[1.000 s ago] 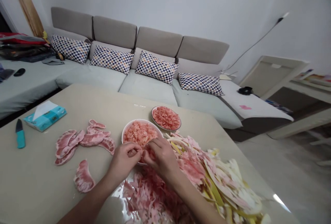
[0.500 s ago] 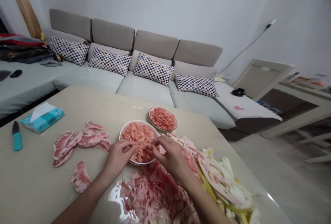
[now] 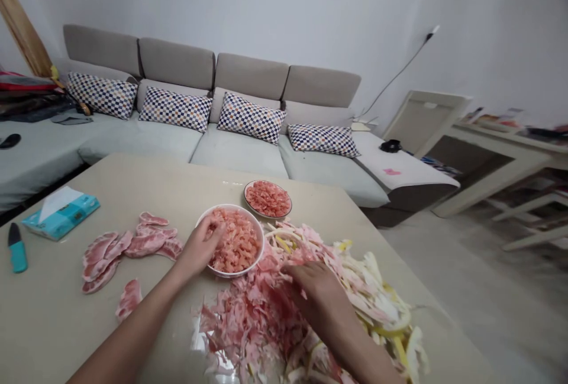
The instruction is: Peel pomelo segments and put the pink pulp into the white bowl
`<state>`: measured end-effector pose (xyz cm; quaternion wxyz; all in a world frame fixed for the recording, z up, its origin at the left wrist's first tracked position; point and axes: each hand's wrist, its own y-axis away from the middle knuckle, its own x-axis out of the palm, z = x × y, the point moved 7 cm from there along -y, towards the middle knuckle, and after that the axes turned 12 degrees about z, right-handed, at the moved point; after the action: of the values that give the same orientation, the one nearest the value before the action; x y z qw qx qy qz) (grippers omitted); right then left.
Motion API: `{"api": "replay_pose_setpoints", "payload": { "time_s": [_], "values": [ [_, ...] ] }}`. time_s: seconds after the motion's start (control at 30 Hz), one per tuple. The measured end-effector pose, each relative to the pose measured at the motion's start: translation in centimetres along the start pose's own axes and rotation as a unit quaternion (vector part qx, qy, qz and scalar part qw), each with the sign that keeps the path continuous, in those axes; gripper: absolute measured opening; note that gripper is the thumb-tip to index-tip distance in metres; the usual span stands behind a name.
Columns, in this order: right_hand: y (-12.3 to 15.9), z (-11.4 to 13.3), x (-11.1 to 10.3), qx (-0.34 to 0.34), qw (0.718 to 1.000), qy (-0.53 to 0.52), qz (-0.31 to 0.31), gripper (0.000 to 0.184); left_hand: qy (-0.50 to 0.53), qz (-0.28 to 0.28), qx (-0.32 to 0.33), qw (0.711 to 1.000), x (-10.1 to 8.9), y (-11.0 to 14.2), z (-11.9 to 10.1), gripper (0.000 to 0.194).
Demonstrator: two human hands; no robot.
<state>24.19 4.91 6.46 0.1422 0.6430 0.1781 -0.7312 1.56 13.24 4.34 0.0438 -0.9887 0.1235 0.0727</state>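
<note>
My left hand (image 3: 202, 249) is over the left rim of a white bowl (image 3: 261, 242), its fingertips pinched together above the fruit. Whatever is in the pinch is too small to make out. Loose pink citrus pulp (image 3: 237, 242), like peeled pomelo, fills the bowl. My right hand (image 3: 317, 289) hangs low over a heap of torn pink membranes (image 3: 261, 307), fingers bent and thumb apart, with no piece visible in them. Left of the bowl lie several pomelo segments still in their skins (image 3: 148, 239), and a single segment (image 3: 129, 299) is nearer my left forearm.
A plate of pink pulp (image 3: 267, 199) stands behind the bowl. Yellow-white peel (image 3: 377, 295) is piled at the table's right side. On the left are a tissue pack (image 3: 66, 215) and a turquoise-handled knife (image 3: 18, 254). A sofa (image 3: 239, 147) runs beyond the table (image 3: 133, 189).
My right hand has moved from the bowl, right and towards me, over the membrane heap. My left hand stays at the bowl, now nearer its left rim. The view has shifted slightly.
</note>
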Motion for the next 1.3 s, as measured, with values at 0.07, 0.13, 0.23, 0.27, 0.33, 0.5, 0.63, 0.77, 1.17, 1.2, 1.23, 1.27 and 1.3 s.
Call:
{"api": "replay_pose_setpoints", "payload": {
  "time_s": [0.07,0.13,0.23,0.27,0.33,0.5,0.63,0.77,1.17,1.2,1.23,1.27,1.3],
  "values": [
    [-0.3,0.1,0.8,-0.007,1.0,0.014,0.024,0.028,0.024,0.026,-0.031,0.999,0.4,0.8,0.3,0.03],
    [-0.4,-0.1,1.3,-0.004,0.999,0.008,0.036,0.033,0.088,0.061,-0.079,0.991,0.9,1.9,0.9,0.032],
    [-0.4,-0.3,1.3,-0.01,1.0,-0.017,0.015,0.032,0.172,0.087,-0.112,0.975,1.1,3.7,1.3,0.044],
    [-0.4,-0.1,1.1,-0.017,0.999,-0.027,-0.002,0.032,0.179,0.088,-0.11,0.974,1.1,4.1,1.3,0.047],
    [-0.8,0.6,0.5,-0.031,0.996,-0.077,-0.038,0.031,0.189,0.085,-0.098,0.973,1.1,4.8,1.2,0.052],
    [-3.1,2.0,-0.8,-0.003,0.944,-0.321,-0.075,0.017,0.216,0.03,-0.047,0.975,1.1,4.5,1.1,0.055],
    [-5.0,3.0,-1.5,-0.003,0.925,-0.371,-0.085,0.018,0.168,0.006,-0.036,0.985,0.9,4.0,1.3,0.042],
    [-6.4,4.0,-0.6,-0.044,0.911,-0.406,-0.054,0.029,0.075,0.026,-0.001,0.997,0.9,3.8,0.9,0.021],
    [-8.6,3.0,4.2,0.026,0.783,-0.621,-0.037,0.023,0.08,0.018,-0.004,0.997,0.9,2.9,2.1,0.044],
    [-8.6,3.0,4.5,0.038,0.771,-0.634,-0.044,0.024,0.095,0.016,-0.004,0.995,1.0,2.9,2.2,0.046],
    [-8.6,3.0,4.9,0.047,0.758,-0.649,-0.049,0.026,0.108,0.011,-0.001,0.994,0.9,2.9,2.2,0.046],
    [-8.6,3.0,5.2,0.054,0.74,-0.668,-0.053,0.028,0.12,0.006,0.003,0.993,0.9,2.9,2.3,0.046],
    [-8.7,3.0,5.5,0.058,0.719,-0.691,-0.054,0.029,0.133,0.002,0.007,0.991,0.9,2.9,2.3,0.045]
  ]
}}
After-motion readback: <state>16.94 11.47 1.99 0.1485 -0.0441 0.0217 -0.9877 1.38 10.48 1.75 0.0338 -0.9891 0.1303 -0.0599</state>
